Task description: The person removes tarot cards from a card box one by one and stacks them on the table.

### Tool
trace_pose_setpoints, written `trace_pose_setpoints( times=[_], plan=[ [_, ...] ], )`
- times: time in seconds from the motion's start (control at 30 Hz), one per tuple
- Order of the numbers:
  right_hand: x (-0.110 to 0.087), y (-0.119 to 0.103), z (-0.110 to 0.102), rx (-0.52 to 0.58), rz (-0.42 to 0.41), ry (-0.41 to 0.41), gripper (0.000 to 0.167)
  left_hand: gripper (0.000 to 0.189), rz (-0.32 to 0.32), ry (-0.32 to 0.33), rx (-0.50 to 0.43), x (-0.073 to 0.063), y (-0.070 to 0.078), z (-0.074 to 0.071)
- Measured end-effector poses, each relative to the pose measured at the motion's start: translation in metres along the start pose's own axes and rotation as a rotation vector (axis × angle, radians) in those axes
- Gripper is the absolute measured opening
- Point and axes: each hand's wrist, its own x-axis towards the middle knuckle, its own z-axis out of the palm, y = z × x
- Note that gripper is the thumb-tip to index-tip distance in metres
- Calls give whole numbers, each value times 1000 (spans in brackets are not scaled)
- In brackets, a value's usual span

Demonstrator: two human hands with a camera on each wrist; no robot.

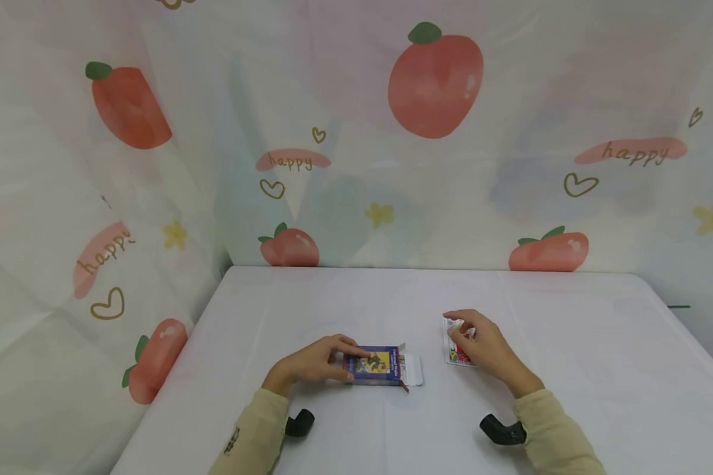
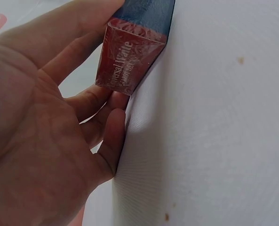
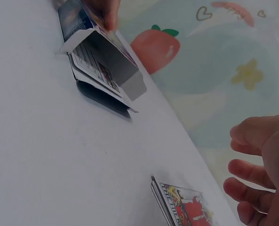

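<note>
A blue tarot card box (image 1: 386,373) with a yellow picture lies flat on the table, its end flaps open toward the right. My left hand (image 1: 317,359) holds the box's left end, thumb at the near side and index finger stretched over the top. In the left wrist view, its red end panel (image 2: 125,61) reads "Universal Waite". Some cards (image 3: 97,70) show inside the open end in the right wrist view. To the right lies a small stack of cards (image 3: 188,207), face up. Over that stack hovers my right hand (image 1: 484,340), fingers loosely bent and apart from the cards.
A white cloth covers the table (image 1: 356,297). Black curved pieces (image 1: 300,423) stick out beside both sleeves, near the forearms. Behind and at the left hangs a curtain (image 1: 356,198) printed with red fruit and "happy".
</note>
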Motion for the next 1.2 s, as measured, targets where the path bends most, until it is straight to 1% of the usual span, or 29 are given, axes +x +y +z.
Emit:
trace_pose_setpoints(
  times=[0.1,0.27,0.4,0.6,0.7,0.83,1.0,1.2],
  plan=[
    [-1,-8,4,4,-28,-64,31,48,4,2,-1,-1,0,1],
    [-2,-20,13,40,-78,-203,25,47,-3,5,-15,0,2,0],
    [-3,-26,20,55,-116,-271,21,47,-8,1,-15,0,2,-1],
    [-5,-32,33,41,-160,-312,21,48,-2,-2,-4,1,2,0],
    [-6,-34,40,31,-197,-334,21,48,-1,-2,-16,1,1,1],
    [-8,-36,47,33,-235,-316,19,47,-7,0,-45,0,0,1],
    [-11,-35,51,8,-252,-285,20,47,1,0,-51,1,-1,1],
    [-10,-36,52,-15,-282,-301,28,47,4,-3,-54,1,-1,1]
  ],
)
